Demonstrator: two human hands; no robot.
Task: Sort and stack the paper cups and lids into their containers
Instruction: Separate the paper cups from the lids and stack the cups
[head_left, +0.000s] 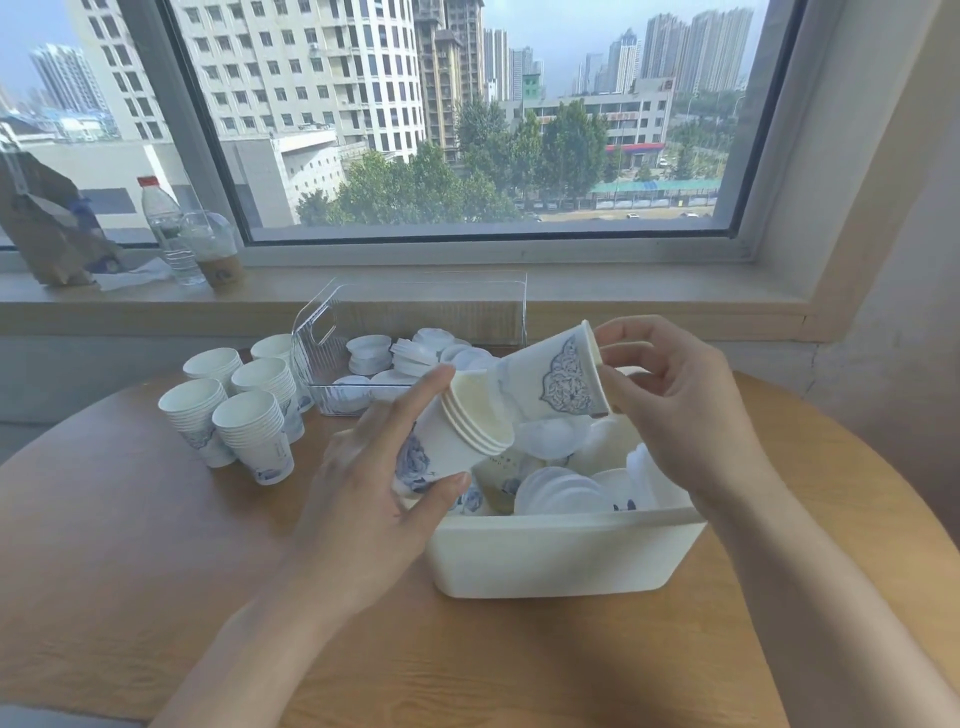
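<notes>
Table: a round wooden table (130, 571) fills the foreground, with both forearms reaching in from the bottom edge.
White bin: an opaque white bin (561, 558) sits on the table nearest the person, right of centre, holding a jumble of white lids (563, 493) and a few printed cups.
Left hand: the left hand (363, 499) is curled around a short nested stack of cups (457, 439), thumb below and fingers above, tilted with its open mouths facing right, held over the bin's left edge.
Right hand: the right hand (670, 395) pinches the rim of a single cup (556, 374) between thumb and fingers, the other fingers bent loosely.
Single cup: white with a blue ornamental motif, lying on its side above the bin, its base pointing at the mouth of the held stack; whether it has entered the stack cannot be told.
Sorted cups: five upright stacks of paper cups (244, 405) stand close together on the table, left of the hands.
Clear container: a transparent box (415, 322) with a handle cut-out stands behind the hands, just right of the stacks, with piles of white lids inside (395, 356).
Windowsill: on the far left, a brown paper bag (47, 223), a red-capped water bottle (166, 228) and a domed plastic drink cup (215, 249).
Window: tower blocks and trees outside.
</notes>
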